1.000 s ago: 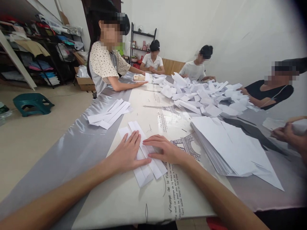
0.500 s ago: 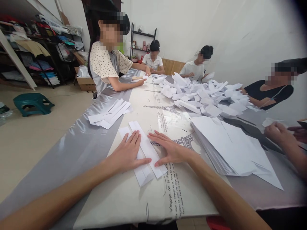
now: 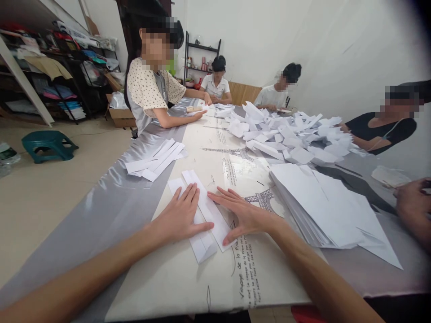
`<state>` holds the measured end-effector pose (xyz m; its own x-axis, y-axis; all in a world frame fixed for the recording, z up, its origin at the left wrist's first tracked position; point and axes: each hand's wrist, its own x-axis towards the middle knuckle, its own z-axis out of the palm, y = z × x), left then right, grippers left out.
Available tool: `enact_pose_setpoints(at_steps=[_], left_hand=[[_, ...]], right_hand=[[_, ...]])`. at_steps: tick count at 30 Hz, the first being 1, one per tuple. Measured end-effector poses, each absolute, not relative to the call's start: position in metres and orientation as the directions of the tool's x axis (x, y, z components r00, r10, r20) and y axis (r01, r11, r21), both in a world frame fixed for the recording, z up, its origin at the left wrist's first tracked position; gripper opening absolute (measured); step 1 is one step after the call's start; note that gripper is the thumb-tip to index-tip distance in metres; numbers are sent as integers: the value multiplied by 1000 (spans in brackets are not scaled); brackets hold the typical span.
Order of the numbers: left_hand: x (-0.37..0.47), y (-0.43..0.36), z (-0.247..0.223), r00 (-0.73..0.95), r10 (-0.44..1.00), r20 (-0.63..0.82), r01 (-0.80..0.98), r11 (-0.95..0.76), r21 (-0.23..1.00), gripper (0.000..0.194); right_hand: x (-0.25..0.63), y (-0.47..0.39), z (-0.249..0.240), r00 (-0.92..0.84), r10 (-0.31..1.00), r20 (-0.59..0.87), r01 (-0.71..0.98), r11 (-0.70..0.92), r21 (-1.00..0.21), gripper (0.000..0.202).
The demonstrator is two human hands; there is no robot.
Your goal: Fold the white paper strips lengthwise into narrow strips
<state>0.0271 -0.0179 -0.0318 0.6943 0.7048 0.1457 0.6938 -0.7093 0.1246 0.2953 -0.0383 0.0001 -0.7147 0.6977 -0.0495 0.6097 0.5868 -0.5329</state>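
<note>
While the left hand (image 3: 180, 215) is lying flat on the folded paper (image 3: 213, 210) at twelve o'clock on the worktop (image 3: 161, 278), the right hand (image 3: 247, 215) is touching its edge, each grip wide. From it, paper strips (image 3: 158, 160) are resting at ten o'clock, a stack (image 3: 319, 206) at three.

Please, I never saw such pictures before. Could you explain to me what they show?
There is no machine, only a person with two bare hands. Every picture comes from one camera worn on that person's head. The left hand lies flat on the folded paper; the right hand is spread at its right edge. Neither seems to grip anything. The table also bears folded strips, a stack of sheets and a heap of white pieces.
</note>
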Motion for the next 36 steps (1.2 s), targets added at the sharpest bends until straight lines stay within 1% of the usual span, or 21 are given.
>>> enact_pose_setpoints(at_steps=[3,8,12,15,18,24,27,30,36], left_hand=[[28,-18,-30,695,707,135,695,-708,126,108],[29,-19,-26,688,722,71,710,-690,136,111],[28,-19,-26,692,714,106,699,-699,150,111],[27,-18,-27,690,717,99,703,-696,144,111],[27,-18,-26,686,724,70,711,-688,146,111],[29,-19,-21,676,737,22,726,-671,154,113],[29,-19,-22,676,736,35,725,-672,150,112],[28,-19,-26,677,733,71,720,-679,145,111],[27,-18,-29,687,718,112,704,-696,141,110]], right_hand=[[293,-38,1,-742,670,-29,575,615,-540,112],[292,-37,2,-772,635,17,527,655,-542,83],[292,-38,6,-760,650,23,537,646,-543,53],[292,-39,8,-765,644,14,527,638,-561,40],[292,-40,9,-771,637,10,515,633,-578,38],[295,-39,5,-771,636,0,509,617,-600,44],[296,-37,3,-777,629,4,502,623,-600,43],[296,-37,1,-780,625,18,490,629,-603,37],[297,-40,8,-827,562,18,426,647,-632,20]])
